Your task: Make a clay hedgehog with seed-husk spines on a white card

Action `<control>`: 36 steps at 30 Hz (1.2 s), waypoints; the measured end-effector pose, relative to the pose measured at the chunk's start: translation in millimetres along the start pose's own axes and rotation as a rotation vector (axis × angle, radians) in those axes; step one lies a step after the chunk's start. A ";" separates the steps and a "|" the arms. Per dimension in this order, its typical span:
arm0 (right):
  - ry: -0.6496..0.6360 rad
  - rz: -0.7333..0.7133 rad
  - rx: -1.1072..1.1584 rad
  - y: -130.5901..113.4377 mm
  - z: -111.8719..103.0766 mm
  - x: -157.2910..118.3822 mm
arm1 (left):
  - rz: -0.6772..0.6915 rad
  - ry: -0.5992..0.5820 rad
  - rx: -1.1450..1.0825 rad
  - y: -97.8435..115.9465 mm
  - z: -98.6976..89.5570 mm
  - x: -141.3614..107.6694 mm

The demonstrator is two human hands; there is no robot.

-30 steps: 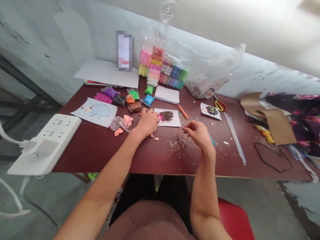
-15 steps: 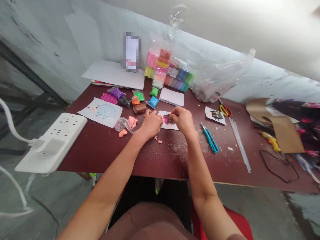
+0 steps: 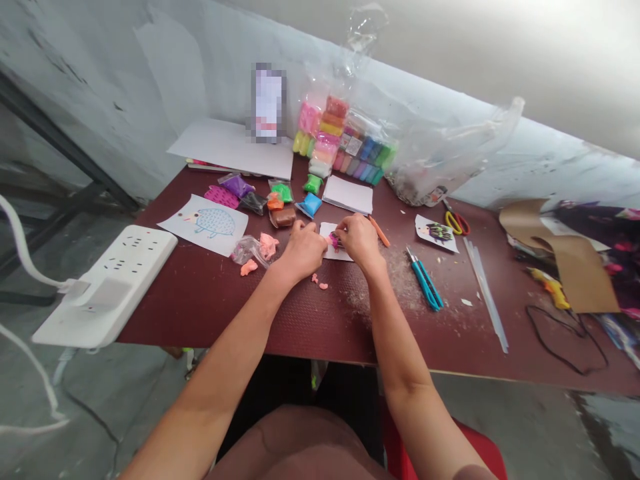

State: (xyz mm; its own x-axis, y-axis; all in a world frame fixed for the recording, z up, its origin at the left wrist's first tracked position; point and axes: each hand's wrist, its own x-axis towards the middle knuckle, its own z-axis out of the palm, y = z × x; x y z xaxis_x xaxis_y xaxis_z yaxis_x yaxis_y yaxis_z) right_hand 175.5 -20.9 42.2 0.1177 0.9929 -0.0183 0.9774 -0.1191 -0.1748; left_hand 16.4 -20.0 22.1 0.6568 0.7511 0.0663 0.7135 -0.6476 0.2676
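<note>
A small white paper card (image 3: 327,231) lies on the table between my hands, bearing a pink and dark clay figure (image 3: 334,241). My left hand (image 3: 306,247) is at the card's left edge with its fingers curled together. From the right, my right hand (image 3: 358,239) reaches over the figure with its fingers pinched down on it. Whatever is between the fingertips of either hand is hidden. Pale orange clay (image 3: 269,246) sits left of my left hand, with a smaller lump (image 3: 249,267) nearby. Clay crumbs (image 3: 323,286) lie in front of the card.
A hedgehog drawing (image 3: 215,223) and bagged clay (image 3: 283,217) lie to the left, near a white power strip (image 3: 135,257). Rightward are an orange stick (image 3: 380,231), a finished hedgehog card (image 3: 437,233), a blue cutter (image 3: 425,280), scissors (image 3: 457,223), glue sticks (image 3: 487,297) and a glue gun (image 3: 550,288).
My right hand has shifted slightly left and covers more of the figure. The orange stick beyond it now shows. My left hand stays at the card's edge. The whole view has shifted slightly.
</note>
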 end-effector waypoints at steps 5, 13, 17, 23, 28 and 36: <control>-0.019 0.038 -0.016 -1.0 1.8 3.0 | -0.007 -0.022 0.000 1.5 -2.5 0.0; -0.038 0.017 -0.076 -4.9 1.0 -0.7 | -0.013 -0.009 -0.008 1.7 -0.5 -0.1; -0.070 0.007 -0.112 -6.5 0.6 -0.1 | -0.010 -0.002 -0.002 1.5 0.7 -0.1; -0.086 0.010 -0.123 -7.7 0.9 -2.8 | -0.009 0.006 0.013 1.5 2.0 0.4; -0.041 -0.001 -0.076 -5.1 -1.7 -4.4 | -0.001 0.014 0.005 0.0 3.3 0.7; -0.086 -0.068 -0.129 -4.1 -0.7 -3.8 | -0.004 0.033 -0.024 0.2 3.9 -0.3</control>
State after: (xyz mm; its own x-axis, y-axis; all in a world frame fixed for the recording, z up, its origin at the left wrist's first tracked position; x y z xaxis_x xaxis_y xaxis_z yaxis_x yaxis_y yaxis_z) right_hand 171.2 -24.2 43.7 0.0408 0.9945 -0.0964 0.9977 -0.0458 -0.0507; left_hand 17.3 -20.8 18.4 0.6455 0.7575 0.0972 0.7096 -0.6420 0.2905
